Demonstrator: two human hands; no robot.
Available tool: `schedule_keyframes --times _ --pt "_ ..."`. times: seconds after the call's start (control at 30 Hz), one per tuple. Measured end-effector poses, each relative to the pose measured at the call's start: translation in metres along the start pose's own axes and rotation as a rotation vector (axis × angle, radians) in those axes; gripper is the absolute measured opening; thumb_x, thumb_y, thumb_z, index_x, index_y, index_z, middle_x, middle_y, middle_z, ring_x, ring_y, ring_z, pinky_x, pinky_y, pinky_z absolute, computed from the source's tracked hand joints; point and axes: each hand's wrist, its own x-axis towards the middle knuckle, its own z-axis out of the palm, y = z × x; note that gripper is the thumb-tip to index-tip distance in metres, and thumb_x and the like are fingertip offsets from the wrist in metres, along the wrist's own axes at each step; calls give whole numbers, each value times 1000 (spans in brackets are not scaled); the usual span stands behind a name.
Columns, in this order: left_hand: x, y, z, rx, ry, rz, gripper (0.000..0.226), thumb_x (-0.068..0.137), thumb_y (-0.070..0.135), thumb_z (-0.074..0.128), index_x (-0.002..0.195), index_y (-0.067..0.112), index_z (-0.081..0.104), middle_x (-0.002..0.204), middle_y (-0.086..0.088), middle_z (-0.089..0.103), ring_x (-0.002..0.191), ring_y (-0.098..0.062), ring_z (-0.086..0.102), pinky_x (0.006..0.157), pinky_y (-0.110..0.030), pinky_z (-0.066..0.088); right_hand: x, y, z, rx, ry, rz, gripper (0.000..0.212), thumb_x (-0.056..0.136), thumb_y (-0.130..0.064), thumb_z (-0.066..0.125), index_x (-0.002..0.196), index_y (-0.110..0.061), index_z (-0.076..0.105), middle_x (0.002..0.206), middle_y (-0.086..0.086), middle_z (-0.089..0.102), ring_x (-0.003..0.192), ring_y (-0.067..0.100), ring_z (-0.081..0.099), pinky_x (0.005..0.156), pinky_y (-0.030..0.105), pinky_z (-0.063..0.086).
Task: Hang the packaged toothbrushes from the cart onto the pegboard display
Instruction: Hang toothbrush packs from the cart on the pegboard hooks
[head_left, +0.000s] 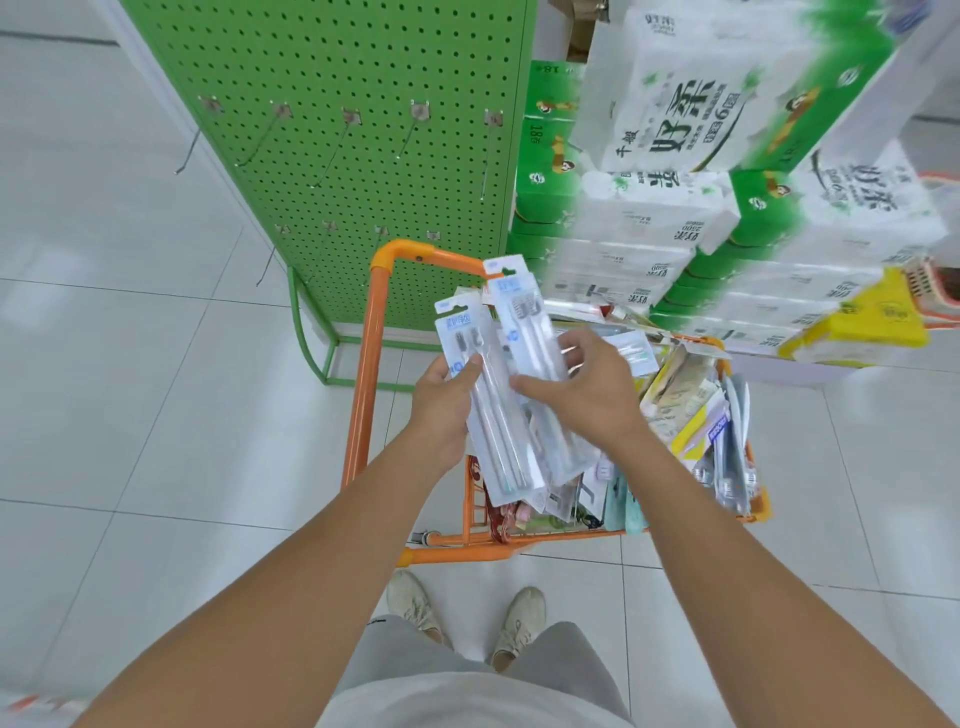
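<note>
Two clear toothbrush packs are held above the orange cart (370, 332). My left hand (441, 405) grips the left toothbrush pack (480, 395) by its left edge. My right hand (582, 389) holds the right toothbrush pack (524, 322), thumb across its lower front. Both packs stand roughly upright, hanging tabs at the top. The cart's basket (675, 415) is full of several other packaged toothbrushes. The green pegboard (332, 104) stands beyond the cart, with two rows of bare metal hooks (353, 117).
Stacked white-and-green tissue paper packs (701, 130) tower at the right, close to the cart. A yellow pack (872, 322) lies low on that stack. White floor tiles (130, 364) spread to the left. My shoes (467, 618) are just behind the cart.
</note>
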Motion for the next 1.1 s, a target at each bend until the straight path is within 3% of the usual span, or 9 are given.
schedule_keyframes --times 0.17,0.27,0.33,0.47,0.57,0.73,0.87,1.0,1.1 --pt "-6 9 -7 -51 -72 -40 26 103 22 55 128 15 61 122 -9 72 114 -30 67 103 -52 50 -9 0 30 369 -55 149 37 70 -29 93 89 -12 67 62 -15 58 49 -5 52 51 15 40" --pt "-12 19 -19 29 -157 7 39 94 31 69 130 20 60 123 -5 72 115 -28 68 103 -55 49 -11 -4 31 530 -117 180 25 80 -14 85 84 -16 61 47 -19 56 42 -6 51 45 9 39" --pt "-16 24 -28 139 -181 103 49 83 23 81 127 23 60 123 -1 72 116 -25 67 104 -53 49 -16 -11 32 606 -208 184 19 85 -13 81 92 -7 64 54 -14 64 50 -1 60 48 14 46" --pt "-27 46 -55 177 -110 248 51 82 -2 79 124 19 61 119 -3 73 110 -24 70 98 -51 54 -13 -35 46 681 -322 192 24 89 -20 76 100 0 69 98 17 77 92 34 74 82 45 61" --pt "-32 78 -84 181 -61 330 52 79 0 81 124 14 61 115 -4 75 106 -24 72 95 -50 56 -3 -67 63 684 -343 137 18 93 -21 71 87 -4 69 99 19 76 86 30 74 75 38 61" --pt "-16 154 -147 214 -104 414 43 87 12 77 127 15 61 118 -2 74 109 -23 71 100 -50 53 17 -148 107 704 -348 -27 20 94 -12 68 111 -2 68 101 14 77 83 22 74 65 30 59" --pt "17 224 -218 186 -121 445 31 98 21 65 129 19 62 121 3 73 112 -19 69 104 -48 50 39 -228 164 727 -276 -67 22 92 -15 70 109 -1 69 102 20 73 87 28 68 79 43 57" --pt "41 296 -285 176 -141 501 27 98 17 64 125 18 66 116 2 75 108 -19 71 94 -37 56 56 -309 227 749 -244 -66 21 92 -16 71 108 -3 72 113 26 70 90 30 68 89 54 56" --pt "53 345 -312 122 -131 509 20 95 14 67 114 13 70 107 -2 77 100 -22 74 81 -32 58 67 -358 253 762 -200 -88 18 95 -18 68 105 -4 73 105 19 75 87 25 70 79 41 61"
